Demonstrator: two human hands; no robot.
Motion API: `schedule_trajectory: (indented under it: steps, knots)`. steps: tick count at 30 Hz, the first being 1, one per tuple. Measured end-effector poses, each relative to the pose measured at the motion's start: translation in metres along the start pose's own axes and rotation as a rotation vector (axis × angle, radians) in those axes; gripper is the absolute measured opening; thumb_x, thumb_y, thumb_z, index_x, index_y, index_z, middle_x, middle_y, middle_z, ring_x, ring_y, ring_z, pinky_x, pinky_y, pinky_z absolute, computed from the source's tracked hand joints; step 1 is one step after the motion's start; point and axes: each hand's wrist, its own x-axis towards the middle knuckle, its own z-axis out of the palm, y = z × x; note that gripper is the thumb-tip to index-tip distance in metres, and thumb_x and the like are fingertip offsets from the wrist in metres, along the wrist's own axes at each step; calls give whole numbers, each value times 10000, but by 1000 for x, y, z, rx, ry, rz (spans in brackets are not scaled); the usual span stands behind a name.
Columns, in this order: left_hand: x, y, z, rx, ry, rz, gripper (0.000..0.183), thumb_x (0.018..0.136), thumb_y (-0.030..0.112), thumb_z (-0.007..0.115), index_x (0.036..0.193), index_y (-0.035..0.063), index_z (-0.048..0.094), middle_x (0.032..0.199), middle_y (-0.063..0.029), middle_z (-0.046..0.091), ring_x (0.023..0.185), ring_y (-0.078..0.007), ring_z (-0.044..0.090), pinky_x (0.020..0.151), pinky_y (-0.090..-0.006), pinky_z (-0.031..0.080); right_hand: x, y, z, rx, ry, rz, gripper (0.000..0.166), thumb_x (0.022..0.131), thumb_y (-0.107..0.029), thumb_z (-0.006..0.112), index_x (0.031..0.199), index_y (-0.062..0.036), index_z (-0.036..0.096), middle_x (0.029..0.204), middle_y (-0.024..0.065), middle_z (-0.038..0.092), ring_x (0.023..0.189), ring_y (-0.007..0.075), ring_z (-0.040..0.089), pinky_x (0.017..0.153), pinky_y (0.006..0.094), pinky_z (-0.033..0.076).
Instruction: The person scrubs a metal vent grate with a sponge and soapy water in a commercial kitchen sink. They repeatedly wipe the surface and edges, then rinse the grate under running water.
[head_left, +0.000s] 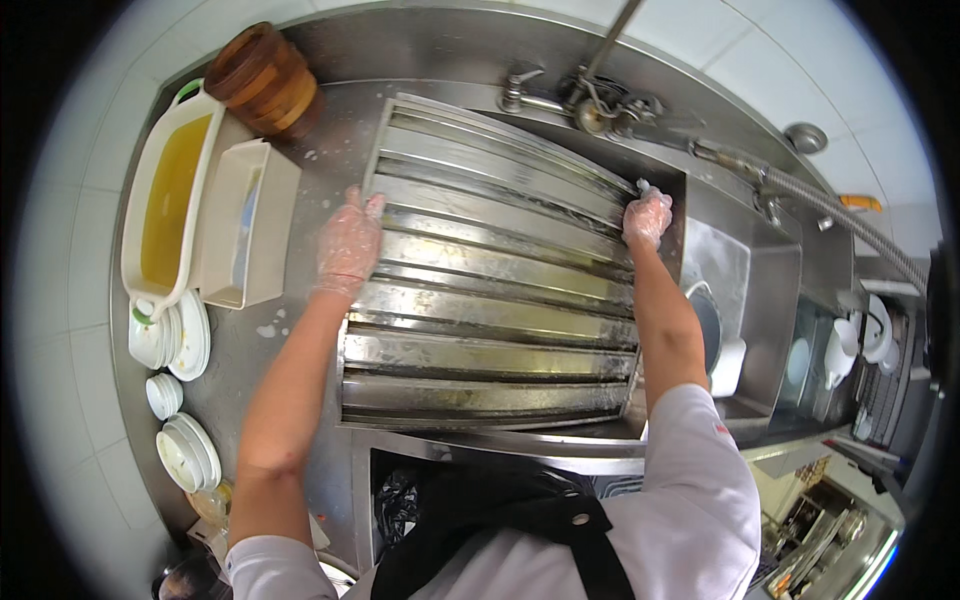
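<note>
A large stainless steel baffle grease filter (495, 292) with slanted slats and a rectangular frame lies across a sink basin, its surface wet and partly brownish. My left hand (351, 244), in a clear plastic glove, holds the filter's left edge. On the upper right edge is my right hand (647, 217), gloved as well, its fingers curled around the frame with a bit of white material showing at the fingertips. Both hands grip the same filter from opposite sides.
At left stand a white tub of yellow liquid (174, 202), a beige bin (270, 225), a wooden bucket (266, 82) and stacked white dishes (187, 450). Behind the filter is a faucet (536, 101). Another sink basin (772, 315) at right holds a pan and a white container (727, 367).
</note>
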Motion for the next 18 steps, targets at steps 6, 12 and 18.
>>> schedule_trajectory:
  steps: [6,12,18]
  knots:
    - [2,5,0,-28,-39,-2,574,1062,445,420,1361,-39,501,990,-328,687,985,-473,672,877,-545,515,-73,-271,-6,382,261,-581,377,699,-42,658,1072,-7,703,985,203,642,987,373,582,864,472,492]
    - [4,0,-5,-59,-26,14,577,1063,430,426,1384,-45,492,995,-338,674,959,-502,654,846,-548,510,-69,-367,-26,662,161,-721,101,742,-73,631,821,-13,616,878,211,585,888,401,592,748,508,485]
    - [2,-1,1,-46,-40,6,545,1064,436,416,1354,-17,503,999,-292,701,970,-456,682,861,-527,526,-5,-46,-10,323,17,-311,368,718,-30,634,1060,-78,762,967,212,656,862,364,659,844,473,534]
